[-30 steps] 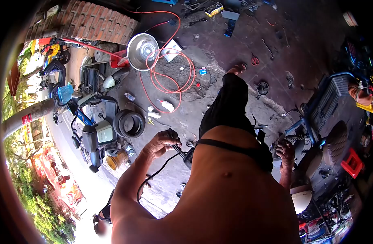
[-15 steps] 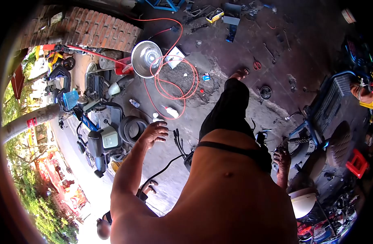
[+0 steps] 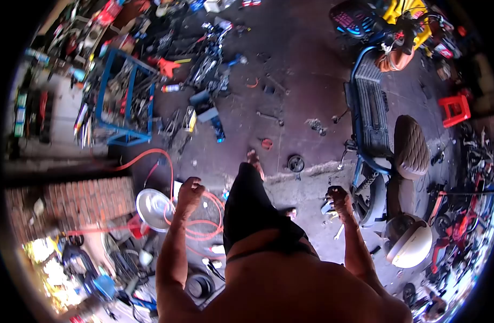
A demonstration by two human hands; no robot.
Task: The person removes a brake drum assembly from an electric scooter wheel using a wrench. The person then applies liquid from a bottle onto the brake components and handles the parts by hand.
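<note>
My left hand [image 3: 191,192] is raised at left, its fingers curled in with nothing seen in them. Behind it on the floor lie a coiled orange hose [image 3: 217,210] and a shiny metal basin [image 3: 153,209]. My right hand [image 3: 340,198] hangs at right with darkened, bent fingers. Beside its fingers shows a small pale and bluish thing [image 3: 329,209]; whether it is held or lies on the floor behind I cannot tell. The wheel of a blue-framed scooter [image 3: 372,196] is nearest to that hand.
A blue metal rack [image 3: 126,137] and scattered tools stand ahead at left. On the floor ahead are a round black part [image 3: 296,163], red-handled scissors [image 3: 266,144] and a wrench [image 3: 269,117]. A white helmet [image 3: 411,242] and a red stool [image 3: 454,111] are at right.
My view has swung right, bringing the rack and tool clutter into sight. The scooter has come nearer the middle. My left hand's fingers have curled in, and my legs have shifted in a step.
</note>
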